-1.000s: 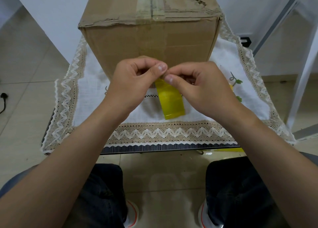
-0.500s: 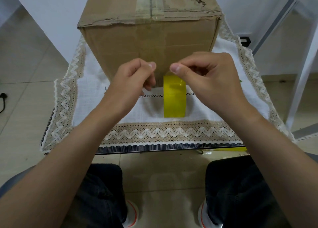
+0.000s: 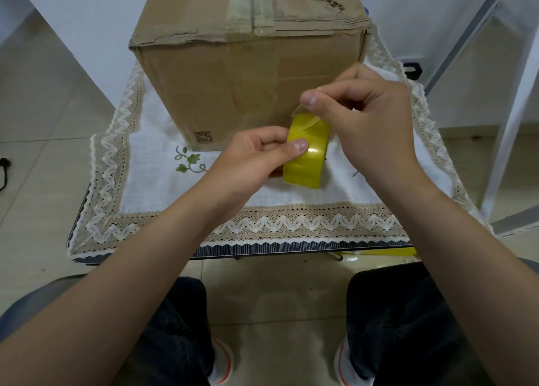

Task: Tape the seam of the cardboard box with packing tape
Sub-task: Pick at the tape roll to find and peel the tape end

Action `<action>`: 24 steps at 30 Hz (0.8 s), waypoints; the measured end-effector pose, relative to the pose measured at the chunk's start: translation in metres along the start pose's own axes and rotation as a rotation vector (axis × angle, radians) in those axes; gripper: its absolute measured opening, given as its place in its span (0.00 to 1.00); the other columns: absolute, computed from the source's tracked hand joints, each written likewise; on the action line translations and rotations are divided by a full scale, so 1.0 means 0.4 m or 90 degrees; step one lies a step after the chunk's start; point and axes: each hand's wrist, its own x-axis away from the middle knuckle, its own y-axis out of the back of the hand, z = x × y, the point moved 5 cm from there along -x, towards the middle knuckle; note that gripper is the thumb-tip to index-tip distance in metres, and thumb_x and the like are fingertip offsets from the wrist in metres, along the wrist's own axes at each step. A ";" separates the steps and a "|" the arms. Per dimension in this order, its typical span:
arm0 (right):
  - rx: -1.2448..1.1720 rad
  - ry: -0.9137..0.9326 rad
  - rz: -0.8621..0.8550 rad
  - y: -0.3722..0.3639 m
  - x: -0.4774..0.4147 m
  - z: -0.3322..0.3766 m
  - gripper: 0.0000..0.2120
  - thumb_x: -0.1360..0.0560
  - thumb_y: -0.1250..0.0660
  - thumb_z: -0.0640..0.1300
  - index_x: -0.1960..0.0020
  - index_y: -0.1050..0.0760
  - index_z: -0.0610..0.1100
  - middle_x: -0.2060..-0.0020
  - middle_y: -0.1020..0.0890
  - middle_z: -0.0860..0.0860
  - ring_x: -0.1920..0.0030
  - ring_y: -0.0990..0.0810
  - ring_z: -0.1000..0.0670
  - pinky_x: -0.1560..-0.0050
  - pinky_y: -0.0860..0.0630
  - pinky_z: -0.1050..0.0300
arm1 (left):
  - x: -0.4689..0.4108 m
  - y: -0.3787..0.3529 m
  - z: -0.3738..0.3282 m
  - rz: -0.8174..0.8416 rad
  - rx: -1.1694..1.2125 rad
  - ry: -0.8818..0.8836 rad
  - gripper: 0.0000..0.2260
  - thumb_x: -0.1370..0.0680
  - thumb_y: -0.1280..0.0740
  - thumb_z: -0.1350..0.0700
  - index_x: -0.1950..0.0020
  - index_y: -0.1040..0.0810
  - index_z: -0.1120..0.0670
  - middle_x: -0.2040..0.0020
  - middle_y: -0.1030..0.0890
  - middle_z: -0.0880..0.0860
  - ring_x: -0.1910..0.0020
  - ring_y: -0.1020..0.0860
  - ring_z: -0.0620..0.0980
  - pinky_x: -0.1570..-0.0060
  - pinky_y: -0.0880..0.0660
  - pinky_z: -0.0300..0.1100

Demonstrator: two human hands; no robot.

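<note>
Pale floor tiles (image 3: pixel 43 117) and white walls surround a small surface (image 3: pixel 262 247) draped in a white cloth (image 3: pixel 163 181) with a beige zigzag lace border and a little green vine embroidered near its middle. Held just above that cloth, in front of the box, is the roll of yellow packing tape (image 3: pixel 306 158), standing on edge with its shiny outer face toward the camera. The left hand (image 3: pixel 250 161) grips the roll from the left side, its fingers (image 3: pixel 297 146) closed on it, the thumb pressed flat on the yellow face. The right hand (image 3: pixel 367 117) is above and to the right of the roll, thumb and forefinger pinched shut on the loose tape end (image 3: pixel 306 117), a short clear strip lifted off the top of the roll. Just behind the hands stands the cardboard box (image 3: pixel 233 94), upright on the far half of the cloth, a small printed code square low on its near face. Along the middle of its top runs the seam (image 3: pixel 251 3), already covered by a strip of old clear tape (image 3: pixel 239 9) that folds over the worn, ragged front edge. Below the surface's near edge something yellow (image 3: pixel 388 251) peeks out on the right. At the bottom of the view are the person's dark trousers (image 3: pixel 408 327) and white shoes with orange trim (image 3: pixel 221 365) on the floor.
</note>
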 end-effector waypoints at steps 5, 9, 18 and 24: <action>-0.042 -0.092 -0.007 0.006 -0.007 -0.017 0.04 0.27 0.21 0.46 0.57 0.12 0.46 0.60 0.21 0.48 0.61 0.23 0.56 0.58 0.28 0.63 | 0.001 -0.001 -0.002 0.019 0.003 -0.026 0.05 0.20 0.31 0.63 0.46 0.18 0.61 0.56 0.14 0.54 0.55 0.15 0.50 0.47 0.16 0.43; -0.094 -0.163 -0.006 0.006 -0.003 -0.031 0.03 0.27 0.21 0.43 0.57 0.13 0.44 0.59 0.21 0.49 0.61 0.21 0.59 0.60 0.27 0.69 | 0.002 0.001 -0.009 0.024 -0.024 -0.072 0.04 0.20 0.30 0.63 0.46 0.17 0.58 0.57 0.14 0.51 0.56 0.15 0.47 0.48 0.17 0.41; -0.147 -0.214 -0.022 -0.001 0.009 -0.030 0.04 0.28 0.21 0.41 0.56 0.15 0.45 0.59 0.18 0.51 0.64 0.21 0.60 0.66 0.27 0.69 | 0.016 0.009 -0.042 -0.003 -0.129 -0.194 0.06 0.23 0.27 0.66 0.54 0.21 0.57 0.62 0.20 0.48 0.60 0.21 0.44 0.54 0.22 0.36; -0.188 -0.446 0.147 -0.036 0.039 -0.084 0.18 0.26 0.25 0.60 0.51 0.16 0.45 0.63 0.21 0.50 0.62 0.25 0.48 0.61 0.31 0.52 | 0.020 0.022 -0.048 -0.013 -0.176 -0.206 0.08 0.24 0.25 0.65 0.55 0.21 0.54 0.61 0.20 0.47 0.59 0.21 0.44 0.54 0.22 0.35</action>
